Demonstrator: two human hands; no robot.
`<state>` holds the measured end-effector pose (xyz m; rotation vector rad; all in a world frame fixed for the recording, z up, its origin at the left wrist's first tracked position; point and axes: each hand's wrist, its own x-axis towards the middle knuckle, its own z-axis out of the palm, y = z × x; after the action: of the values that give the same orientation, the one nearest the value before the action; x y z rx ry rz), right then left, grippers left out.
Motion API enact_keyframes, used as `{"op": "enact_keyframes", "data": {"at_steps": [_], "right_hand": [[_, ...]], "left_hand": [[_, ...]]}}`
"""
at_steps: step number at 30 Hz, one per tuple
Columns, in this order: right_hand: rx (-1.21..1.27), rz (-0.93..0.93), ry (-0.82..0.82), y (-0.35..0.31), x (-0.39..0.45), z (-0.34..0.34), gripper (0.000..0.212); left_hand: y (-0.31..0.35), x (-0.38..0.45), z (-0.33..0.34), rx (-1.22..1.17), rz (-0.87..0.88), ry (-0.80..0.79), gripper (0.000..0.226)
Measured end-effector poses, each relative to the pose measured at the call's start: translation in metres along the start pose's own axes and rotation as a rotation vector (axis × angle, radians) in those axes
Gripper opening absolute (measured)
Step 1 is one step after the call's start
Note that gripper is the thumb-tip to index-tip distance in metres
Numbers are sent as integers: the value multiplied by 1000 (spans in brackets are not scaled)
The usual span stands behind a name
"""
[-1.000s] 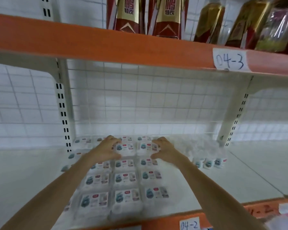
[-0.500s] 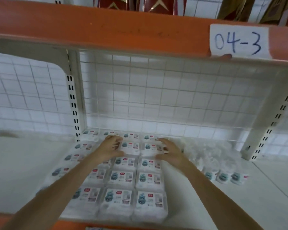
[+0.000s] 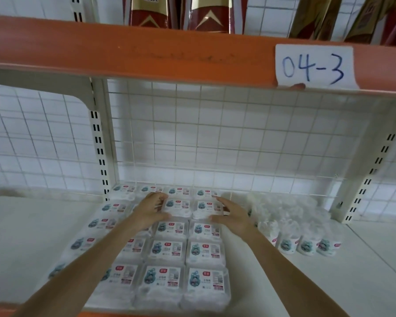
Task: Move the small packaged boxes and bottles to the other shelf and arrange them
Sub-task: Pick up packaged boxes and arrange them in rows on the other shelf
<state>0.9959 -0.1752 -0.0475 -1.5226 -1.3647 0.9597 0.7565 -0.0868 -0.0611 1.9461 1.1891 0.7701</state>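
Small clear packaged boxes (image 3: 167, 248) with white and teal labels lie in tidy rows on the white shelf (image 3: 28, 239), some stacked. My left hand (image 3: 150, 210) curls round the left edge of one box (image 3: 177, 205) in the second row from the back. My right hand (image 3: 234, 217) lies with fingers spread beside the neighbouring box (image 3: 207, 208), its thumb touching that box's front corner. Right of the boxes stand several small round bottles (image 3: 306, 245) with the same label.
A white wire grid (image 3: 215, 138) closes the back of the shelf. White slotted uprights (image 3: 100, 154) stand on both sides. Low overhead runs an orange beam (image 3: 146, 53) with a paper label "04-3" (image 3: 313, 65); tall red and gold packages (image 3: 213, 12) stand above it.
The camera has moved closer and lower, so the shelf fills more of the view. Both hands stay at the same pair of boxes; the right hand's fingers have spread a little.
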Motion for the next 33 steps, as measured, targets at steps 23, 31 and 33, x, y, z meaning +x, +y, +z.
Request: {"op": "enact_keyframes", "data": {"at_steps": [23,31,33], "right_hand": [[-933,-335,142,-27,-141,2,43],[-966,-436,73,10,-263,17,41],[-928,-444,41,22,-290,26,40]], "left_hand": [[27,-125,-26,618,385,202,44],[19,-273,8,677,392,269,42],[11,-310,21,678,351,251,38]]}}
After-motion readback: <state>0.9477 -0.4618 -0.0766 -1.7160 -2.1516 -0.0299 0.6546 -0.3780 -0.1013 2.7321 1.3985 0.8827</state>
